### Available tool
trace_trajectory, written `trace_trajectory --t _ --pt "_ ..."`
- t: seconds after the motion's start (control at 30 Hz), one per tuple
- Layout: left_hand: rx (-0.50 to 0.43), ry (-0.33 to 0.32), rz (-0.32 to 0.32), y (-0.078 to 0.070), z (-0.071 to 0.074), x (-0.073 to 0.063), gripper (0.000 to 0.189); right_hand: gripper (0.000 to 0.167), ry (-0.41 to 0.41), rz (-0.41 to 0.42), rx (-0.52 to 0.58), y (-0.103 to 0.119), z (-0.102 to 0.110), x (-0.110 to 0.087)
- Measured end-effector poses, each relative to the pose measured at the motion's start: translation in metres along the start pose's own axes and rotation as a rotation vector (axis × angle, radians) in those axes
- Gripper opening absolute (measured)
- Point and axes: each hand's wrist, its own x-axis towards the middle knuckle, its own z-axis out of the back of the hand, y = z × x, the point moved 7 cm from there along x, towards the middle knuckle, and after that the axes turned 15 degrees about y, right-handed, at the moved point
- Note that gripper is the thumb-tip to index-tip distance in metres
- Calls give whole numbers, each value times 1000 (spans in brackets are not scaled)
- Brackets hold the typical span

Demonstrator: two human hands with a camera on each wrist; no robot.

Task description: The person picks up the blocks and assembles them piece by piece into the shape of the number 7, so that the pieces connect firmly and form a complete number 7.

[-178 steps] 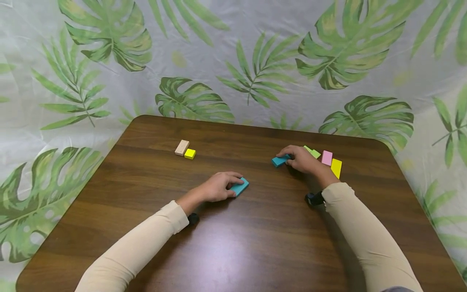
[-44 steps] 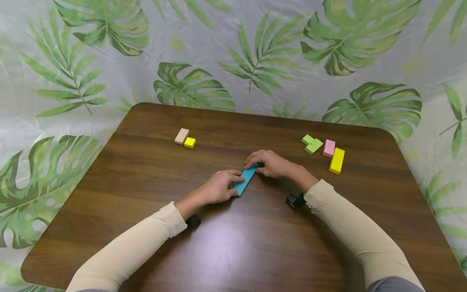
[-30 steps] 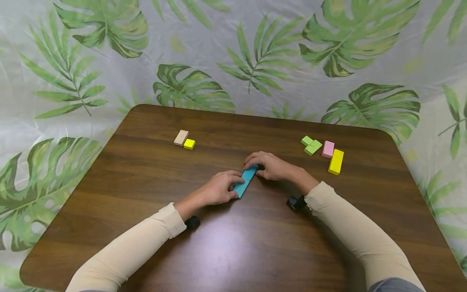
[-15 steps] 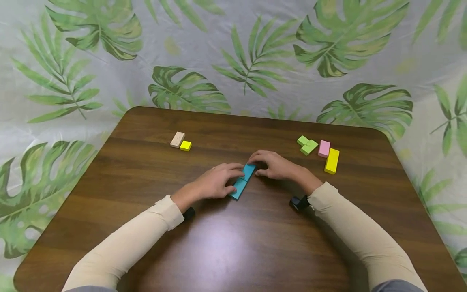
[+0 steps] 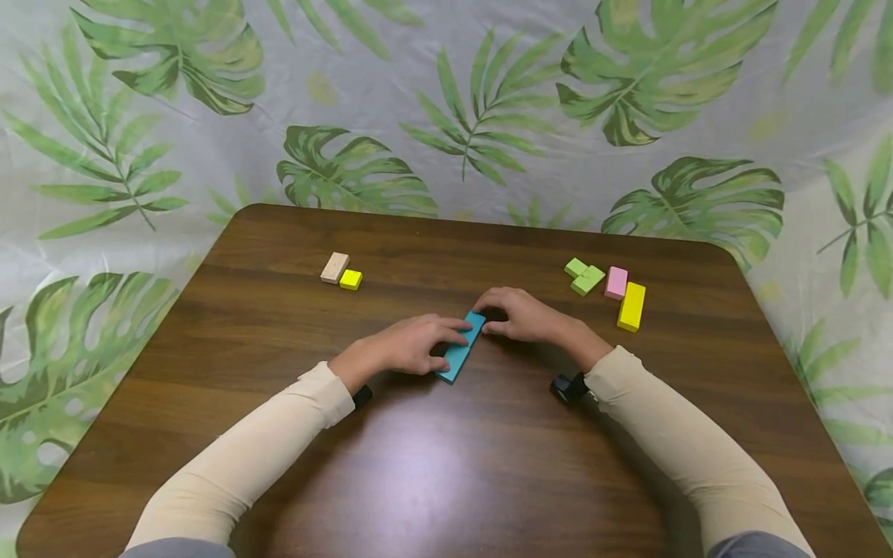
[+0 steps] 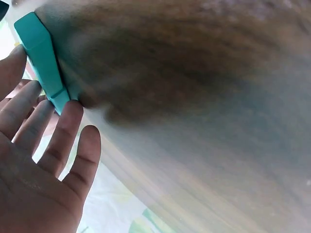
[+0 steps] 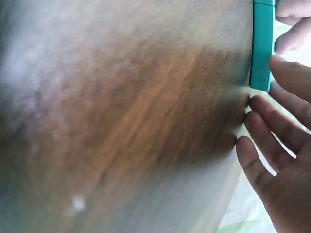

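Note:
Two teal-blue wooden blocks lie end to end in one slanted line mid-table: the near blue block and the far blue block. My left hand reaches in from the left, spread fingertips along the row and thumb by its near end. In the left wrist view its fingers lie fairly straight against the blue row. My right hand arches at the far end, index fingertip at the end face and thumb by the right side. The right wrist view has its other fingers extended beyond the blue block.
On the brown table, a plain wood block and a small yellow block lie back left. Back right are light green blocks, a pink block and a long yellow block. A leaf-patterned cloth hangs behind.
The right hand has brought its blue block from the right against the other one. Since then both hands have loosened their grip, the left fingers spreading along the row. The view has shifted slightly.

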Motion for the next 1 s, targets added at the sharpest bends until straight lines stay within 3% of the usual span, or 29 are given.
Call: trace_trajectory --t 1.0 --pt "-29 -40 -31 0 -1 -6 51 24 -36 -16 -4 -4 2 6"
